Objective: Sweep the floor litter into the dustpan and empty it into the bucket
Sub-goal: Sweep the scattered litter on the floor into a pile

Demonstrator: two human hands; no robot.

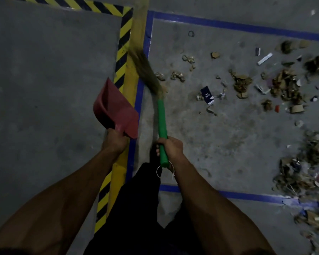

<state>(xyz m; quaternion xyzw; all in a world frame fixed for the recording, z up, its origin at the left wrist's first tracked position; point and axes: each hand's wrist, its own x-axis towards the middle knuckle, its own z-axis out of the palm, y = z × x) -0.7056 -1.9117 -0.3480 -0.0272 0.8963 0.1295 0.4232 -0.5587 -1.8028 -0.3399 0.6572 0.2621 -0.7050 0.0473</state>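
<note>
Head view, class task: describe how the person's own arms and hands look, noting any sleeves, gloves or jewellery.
Both forearms are bare from the bottom edge of the frame to the wrists; no sleeves show. The left hand and right hand wear no gloves, and no watch, ring or band is visible. Dark trousers show between the arms.
</note>
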